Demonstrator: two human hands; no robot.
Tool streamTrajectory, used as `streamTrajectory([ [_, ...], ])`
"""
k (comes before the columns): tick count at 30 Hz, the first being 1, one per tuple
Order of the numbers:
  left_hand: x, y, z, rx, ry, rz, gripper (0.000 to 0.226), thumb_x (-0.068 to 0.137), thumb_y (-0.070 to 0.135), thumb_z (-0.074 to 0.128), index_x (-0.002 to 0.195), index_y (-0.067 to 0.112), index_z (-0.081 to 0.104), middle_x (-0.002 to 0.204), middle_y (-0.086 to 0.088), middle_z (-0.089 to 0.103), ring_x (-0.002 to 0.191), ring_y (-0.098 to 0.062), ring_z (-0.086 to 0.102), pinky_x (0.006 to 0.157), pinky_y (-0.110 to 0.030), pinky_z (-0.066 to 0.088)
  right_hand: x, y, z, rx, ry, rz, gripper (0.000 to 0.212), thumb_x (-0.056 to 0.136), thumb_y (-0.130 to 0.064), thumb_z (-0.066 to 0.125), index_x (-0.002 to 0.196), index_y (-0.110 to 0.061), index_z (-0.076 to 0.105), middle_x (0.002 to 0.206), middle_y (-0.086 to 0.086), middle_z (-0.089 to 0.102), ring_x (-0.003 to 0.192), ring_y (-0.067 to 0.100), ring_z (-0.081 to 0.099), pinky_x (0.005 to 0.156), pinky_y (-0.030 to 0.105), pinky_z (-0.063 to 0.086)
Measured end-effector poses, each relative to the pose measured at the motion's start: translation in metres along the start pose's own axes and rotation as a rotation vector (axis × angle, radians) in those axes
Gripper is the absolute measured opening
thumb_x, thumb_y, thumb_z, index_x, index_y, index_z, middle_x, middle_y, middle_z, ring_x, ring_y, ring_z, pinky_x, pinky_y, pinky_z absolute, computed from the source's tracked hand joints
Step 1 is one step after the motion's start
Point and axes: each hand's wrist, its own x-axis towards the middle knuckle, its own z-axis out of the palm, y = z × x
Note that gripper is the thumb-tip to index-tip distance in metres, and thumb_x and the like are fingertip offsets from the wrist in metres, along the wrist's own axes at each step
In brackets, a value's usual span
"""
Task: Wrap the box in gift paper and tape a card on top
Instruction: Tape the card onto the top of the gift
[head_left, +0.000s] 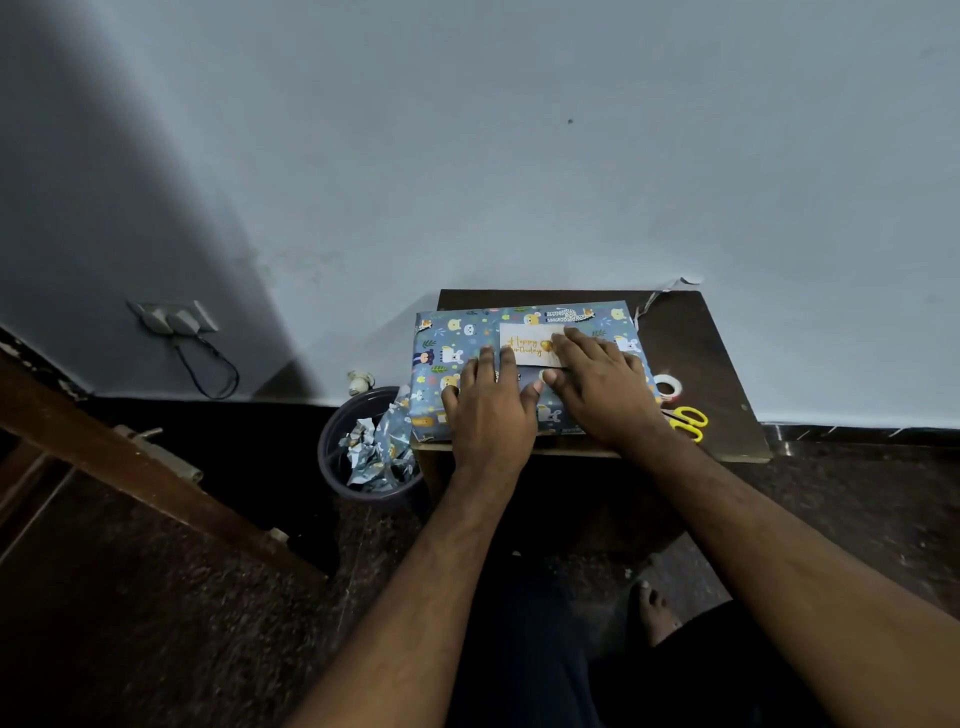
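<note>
The box (457, 338), wrapped in blue paper with cartoon animals, lies flat on a small dark wooden table (696, 353). A white card (524, 340) with gold "Happy Birthday" lettering lies on the box's top. My left hand (488, 405) rests flat on the box just below the card's left end, fingers straight. My right hand (597, 384) lies over the card's right part, its fingers pressing on the card. Whether tape sits under the fingers is hidden.
A roll of tape (667, 387) and yellow-handled scissors (688, 418) lie on the table right of the box. A dark bin (337, 452) with crumpled gift-paper scraps stands on the floor to the left. The wall runs right behind the table.
</note>
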Motion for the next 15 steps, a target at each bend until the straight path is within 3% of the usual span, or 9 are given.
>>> streamTrajectory([
  [4,-0.005,0.012,0.006,-0.030,0.078,0.018,0.066,0.105,0.051,0.041,0.157,0.012,0.032,0.162,-0.010,0.035,0.149,-0.028,0.031,0.113,-0.054,0.028,-0.014,0.010,-0.001,0.041,0.134,0.032,0.059,0.103,-0.052,0.031,0.146,-0.015,0.049,0.152,0.007,0.047,0.137,0.029,0.045,0.108,0.048,0.034],
  [8,-0.004,0.017,0.018,-0.032,0.099,-0.022,0.066,0.103,0.053,0.043,0.154,0.010,0.038,0.162,-0.012,0.035,0.149,-0.028,0.032,0.113,-0.053,0.028,-0.026,0.023,-0.001,0.091,0.141,0.021,0.063,0.101,-0.055,0.025,0.143,-0.018,0.052,0.150,0.004,0.049,0.135,0.026,0.046,0.107,0.047,0.035],
  [11,-0.005,0.026,0.022,-0.061,0.177,0.010,0.063,0.101,0.048,0.051,0.149,0.009,0.045,0.159,-0.014,0.040,0.146,-0.030,0.036,0.108,-0.054,0.032,-0.030,0.031,0.000,0.109,0.198,0.014,0.057,0.102,-0.052,0.030,0.142,-0.018,0.053,0.148,0.003,0.051,0.134,0.025,0.047,0.106,0.046,0.036],
  [15,-0.004,0.050,0.030,-0.084,0.223,0.110,0.055,0.099,0.043,0.057,0.143,0.011,0.052,0.156,-0.015,0.043,0.146,-0.032,0.038,0.107,-0.055,0.034,-0.035,0.052,0.003,0.216,0.404,0.161,0.043,0.102,-0.044,0.040,0.130,-0.018,0.061,0.131,0.002,0.058,0.120,0.024,0.054,0.094,0.043,0.040],
])
